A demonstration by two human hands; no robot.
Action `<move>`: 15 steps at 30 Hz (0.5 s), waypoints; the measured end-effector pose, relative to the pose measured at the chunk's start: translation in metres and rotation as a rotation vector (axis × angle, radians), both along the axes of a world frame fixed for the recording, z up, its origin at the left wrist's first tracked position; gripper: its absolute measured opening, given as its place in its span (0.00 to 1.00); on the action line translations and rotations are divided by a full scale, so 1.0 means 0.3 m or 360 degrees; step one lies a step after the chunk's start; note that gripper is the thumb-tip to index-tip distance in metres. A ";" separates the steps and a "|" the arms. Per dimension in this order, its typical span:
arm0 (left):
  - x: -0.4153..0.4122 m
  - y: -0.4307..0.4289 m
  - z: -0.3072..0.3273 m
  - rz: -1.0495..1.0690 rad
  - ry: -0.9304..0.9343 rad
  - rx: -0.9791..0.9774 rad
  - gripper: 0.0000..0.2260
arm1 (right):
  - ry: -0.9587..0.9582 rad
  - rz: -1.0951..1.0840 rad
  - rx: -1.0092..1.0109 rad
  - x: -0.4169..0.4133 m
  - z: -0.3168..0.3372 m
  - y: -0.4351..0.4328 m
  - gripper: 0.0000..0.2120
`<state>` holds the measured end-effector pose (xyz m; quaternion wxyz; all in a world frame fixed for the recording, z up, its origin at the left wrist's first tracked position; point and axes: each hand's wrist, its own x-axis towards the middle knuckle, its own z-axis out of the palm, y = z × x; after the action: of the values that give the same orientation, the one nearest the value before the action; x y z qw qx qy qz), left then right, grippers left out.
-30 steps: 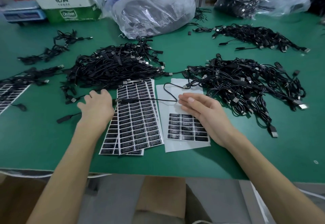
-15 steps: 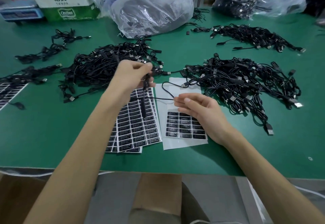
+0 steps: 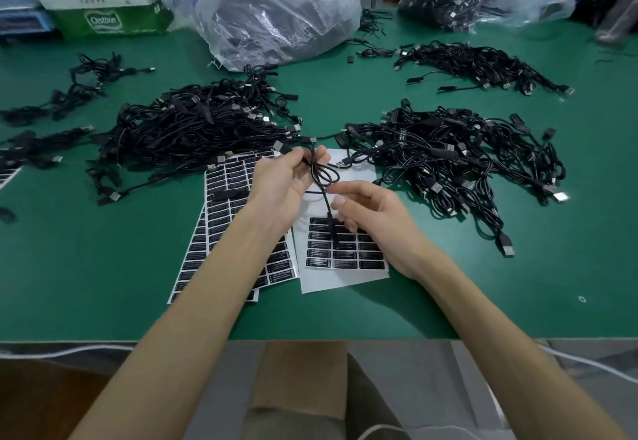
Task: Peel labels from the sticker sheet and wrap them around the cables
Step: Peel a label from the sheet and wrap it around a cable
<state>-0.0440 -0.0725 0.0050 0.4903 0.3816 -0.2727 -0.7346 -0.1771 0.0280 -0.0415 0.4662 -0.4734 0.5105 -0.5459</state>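
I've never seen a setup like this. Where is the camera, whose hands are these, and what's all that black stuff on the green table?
There is no machine here. A person wears a camera on the head, so the single picture looks down at their own two arms. The left hand pinches one thin black cable, looped, with its end dangling. The right hand hovers beside that dangling end, fingers relaxed, above a partly used sticker sheet of black labels. To its left lie fuller sheets. Tangled piles of cables cover the green table, with plastic bags at the back.
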 end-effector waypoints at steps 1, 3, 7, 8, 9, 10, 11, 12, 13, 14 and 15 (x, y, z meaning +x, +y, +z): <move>-0.004 0.003 0.001 0.0003 0.0049 0.0005 0.07 | 0.0082 -0.0009 -0.0001 0.000 -0.001 0.000 0.10; -0.011 0.009 0.005 0.0033 0.0157 0.0020 0.05 | 0.0154 -0.0003 0.0007 0.000 -0.005 -0.002 0.10; -0.011 0.007 0.014 0.0143 0.0311 0.0001 0.02 | 0.0206 0.0048 0.0017 0.002 -0.007 -0.004 0.07; -0.009 0.009 0.012 0.0130 0.0286 -0.0020 0.03 | 0.0155 0.0053 0.0017 0.000 -0.008 -0.004 0.06; -0.007 0.011 0.006 0.0092 0.0224 -0.0055 0.06 | 0.0085 0.0051 0.0015 -0.003 -0.009 -0.004 0.06; -0.003 0.015 -0.002 0.0034 0.0132 -0.0100 0.10 | 0.0013 0.0047 0.0006 -0.006 -0.009 -0.006 0.06; 0.003 0.020 -0.011 -0.0046 0.0028 -0.0148 0.13 | -0.0052 0.0043 -0.0006 -0.008 -0.010 -0.007 0.06; 0.013 0.025 -0.018 -0.0146 -0.0077 -0.0194 0.16 | -0.0112 0.0038 -0.0018 -0.009 -0.011 -0.009 0.06; 0.025 0.028 -0.027 -0.0258 -0.0170 -0.0235 0.17 | -0.0169 0.0030 -0.0029 -0.010 -0.013 -0.010 0.06; 0.039 0.030 -0.034 -0.0381 -0.0254 -0.0276 0.17 | -0.0226 0.0021 -0.0038 -0.009 -0.015 -0.011 0.06; 0.054 0.031 -0.041 -0.0506 -0.0343 -0.0337 0.17 | -0.0279 0.0012 -0.0046 -0.009 -0.016 -0.012 0.06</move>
<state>-0.0278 -0.0632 -0.0072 0.3737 0.3566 -0.4560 -0.7248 -0.1797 0.0245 -0.0463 0.5043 -0.4322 0.4581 -0.5908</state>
